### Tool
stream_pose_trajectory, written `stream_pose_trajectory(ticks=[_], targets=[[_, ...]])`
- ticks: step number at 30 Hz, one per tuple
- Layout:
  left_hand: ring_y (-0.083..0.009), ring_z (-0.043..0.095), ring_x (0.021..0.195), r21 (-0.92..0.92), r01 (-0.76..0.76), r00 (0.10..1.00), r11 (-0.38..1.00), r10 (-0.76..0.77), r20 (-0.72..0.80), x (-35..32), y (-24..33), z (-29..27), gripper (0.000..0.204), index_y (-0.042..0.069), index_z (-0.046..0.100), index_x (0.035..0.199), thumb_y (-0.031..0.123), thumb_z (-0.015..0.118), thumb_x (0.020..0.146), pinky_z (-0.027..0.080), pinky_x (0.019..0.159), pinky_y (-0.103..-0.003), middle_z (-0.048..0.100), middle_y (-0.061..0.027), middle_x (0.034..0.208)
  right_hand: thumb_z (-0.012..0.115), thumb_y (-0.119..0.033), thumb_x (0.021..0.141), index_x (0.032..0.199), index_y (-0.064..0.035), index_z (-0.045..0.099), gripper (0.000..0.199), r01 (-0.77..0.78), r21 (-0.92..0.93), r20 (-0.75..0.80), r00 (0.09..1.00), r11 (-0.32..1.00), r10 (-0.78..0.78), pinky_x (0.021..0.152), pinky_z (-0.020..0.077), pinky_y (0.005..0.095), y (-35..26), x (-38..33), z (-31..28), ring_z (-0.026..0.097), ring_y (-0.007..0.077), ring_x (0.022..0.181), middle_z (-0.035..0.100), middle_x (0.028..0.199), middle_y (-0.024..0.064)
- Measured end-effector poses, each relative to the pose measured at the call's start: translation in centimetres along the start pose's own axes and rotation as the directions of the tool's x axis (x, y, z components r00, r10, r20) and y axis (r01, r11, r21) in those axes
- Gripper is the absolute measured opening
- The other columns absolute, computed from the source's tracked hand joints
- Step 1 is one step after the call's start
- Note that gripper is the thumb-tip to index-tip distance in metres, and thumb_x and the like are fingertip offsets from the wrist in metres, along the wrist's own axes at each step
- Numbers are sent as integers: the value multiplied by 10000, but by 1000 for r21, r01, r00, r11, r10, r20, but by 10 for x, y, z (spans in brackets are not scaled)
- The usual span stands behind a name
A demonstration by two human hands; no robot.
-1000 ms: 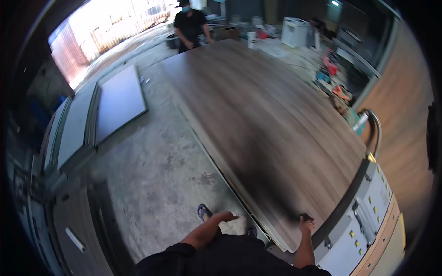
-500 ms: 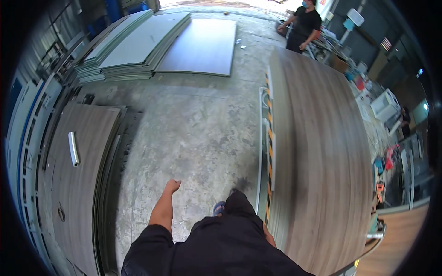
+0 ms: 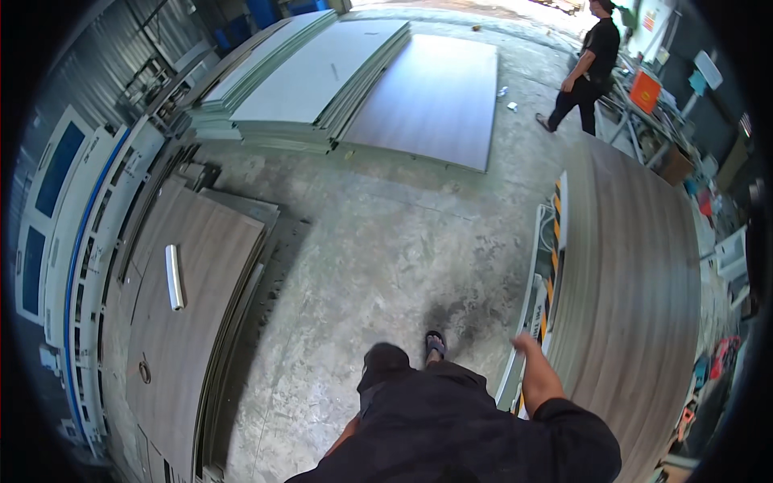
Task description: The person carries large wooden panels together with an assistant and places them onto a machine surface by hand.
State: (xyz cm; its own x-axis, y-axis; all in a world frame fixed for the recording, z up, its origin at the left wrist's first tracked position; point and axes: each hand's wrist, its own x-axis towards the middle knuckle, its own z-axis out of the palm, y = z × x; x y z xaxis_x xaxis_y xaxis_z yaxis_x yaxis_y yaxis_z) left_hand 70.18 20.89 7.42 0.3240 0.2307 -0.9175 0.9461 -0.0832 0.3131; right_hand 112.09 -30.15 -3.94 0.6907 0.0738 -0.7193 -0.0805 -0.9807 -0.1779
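My right hand [image 3: 527, 346] swings forward beside the tall stack of wood-grain panels [image 3: 636, 274] on the right. It is slightly blurred and its fingers are turned away, so their pose cannot be made out; nothing shows sticking out of it. Just beyond it runs a black-and-yellow striped strip [image 3: 552, 270] along the stack's side. Of my left arm only a sliver of forearm [image 3: 346, 435] shows next to my dark shirt, and the left hand is out of sight. A sandalled foot [image 3: 435, 344] is on the concrete floor [image 3: 378, 266].
On the left, a lower stack of wood-grain panels [image 3: 201, 241] bears a silvery roll [image 3: 174, 278] and a tape-like ring [image 3: 144, 370]. White machinery [image 3: 56, 201] lines the wall. Pale panel stacks [image 3: 314, 68] and a lilac-grey panel [image 3: 439, 92] lie ahead. Another person [image 3: 592, 68] walks at far right.
My view has turned left, so the stacks sit further right. My left arm has swung back out of sight and my right arm has come forward. The other person has stepped out, legs now showing.
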Motion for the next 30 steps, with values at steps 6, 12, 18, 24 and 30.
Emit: stream_pose_trajectory(ticks=[6,12,18,24,30], targets=[[-287,677,873,-285,-48,996,957,23,-92,98,164,-78,584,44,662,1141,564,544,903,537,763,-454,707,-133,1044,528,-390,910,935,20,696,444,476,223,-405,839,851,-363,742,525,422,-319,155,-256,693,326,793,703,835,196],[-294,661,951,-410,-26,996,912,58,66,239,340,-167,547,62,650,1189,516,561,897,527,850,-457,698,-128,1114,555,-398,949,900,-7,682,414,668,344,-287,744,660,-603,693,505,379,-514,229,-326,659,254,731,694,786,140],[-322,544,1284,782,-125,987,611,-6,162,408,583,-367,651,162,604,1346,542,652,820,443,1012,-561,569,-110,1407,608,-500,901,974,-14,707,501,-18,331,348,932,943,-105,588,562,371,-486,306,-314,690,218,677,720,810,98],[-339,697,958,522,-460,802,719,588,-103,483,900,-529,583,2,660,1151,530,535,939,540,796,-472,718,-189,1070,446,-465,970,1190,-65,572,473,-608,425,585,750,671,309,671,531,524,-370,387,-338,709,326,828,696,996,168],[-193,664,679,-237,-597,780,767,484,-398,541,1107,-561,482,21,688,940,474,530,976,491,585,-347,696,-110,746,454,-471,953,1078,-35,633,488,-694,339,782,584,636,220,680,524,507,-422,531,-359,696,322,784,702,943,172]])
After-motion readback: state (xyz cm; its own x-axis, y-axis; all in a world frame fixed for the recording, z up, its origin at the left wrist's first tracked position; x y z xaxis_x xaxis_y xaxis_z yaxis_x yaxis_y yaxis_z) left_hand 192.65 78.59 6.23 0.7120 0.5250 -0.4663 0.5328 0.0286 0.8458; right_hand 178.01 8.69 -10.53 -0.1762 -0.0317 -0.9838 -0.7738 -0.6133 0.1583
